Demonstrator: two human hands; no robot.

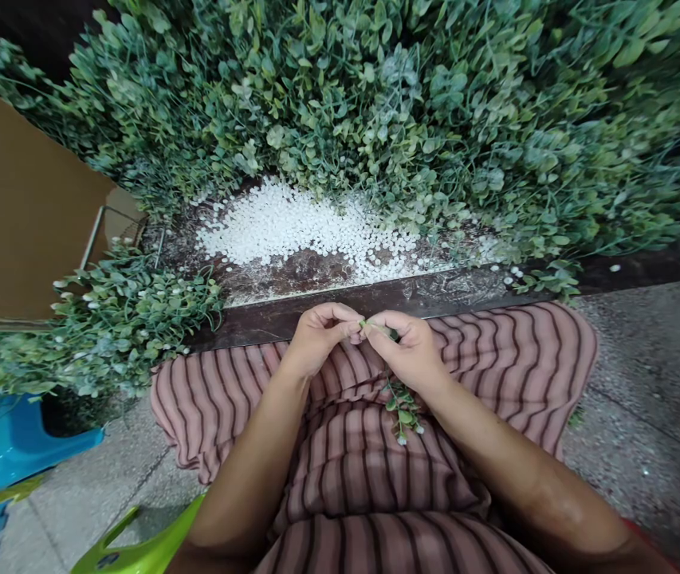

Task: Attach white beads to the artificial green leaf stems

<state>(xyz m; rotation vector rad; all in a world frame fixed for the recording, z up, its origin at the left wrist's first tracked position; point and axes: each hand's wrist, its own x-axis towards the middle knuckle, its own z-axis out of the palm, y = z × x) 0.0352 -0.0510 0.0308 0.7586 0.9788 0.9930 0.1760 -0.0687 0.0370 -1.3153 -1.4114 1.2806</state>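
Above my lap, my left hand (320,339) and my right hand (406,348) meet at the fingertips. A green artificial leaf sprig (402,410) is pinched in my right hand. Its leafy end with small white tips hangs below that hand over the striped cloth, and a bit of green shows between the two sets of fingertips. My left thumb and forefinger are pinched together at this green bit; whatever small thing they hold is hidden. Beyond my hands, a heap of small white beads (292,223) lies spread on the dark tabletop (304,271).
A large mass of artificial greenery (375,104) covers the table's far side. White-tipped sprigs (136,303) are piled at left beside a cardboard box (22,199). Blue (34,446) and green (142,542) plastic stools stand low at left. Striped cloth (214,399) covers my lap.
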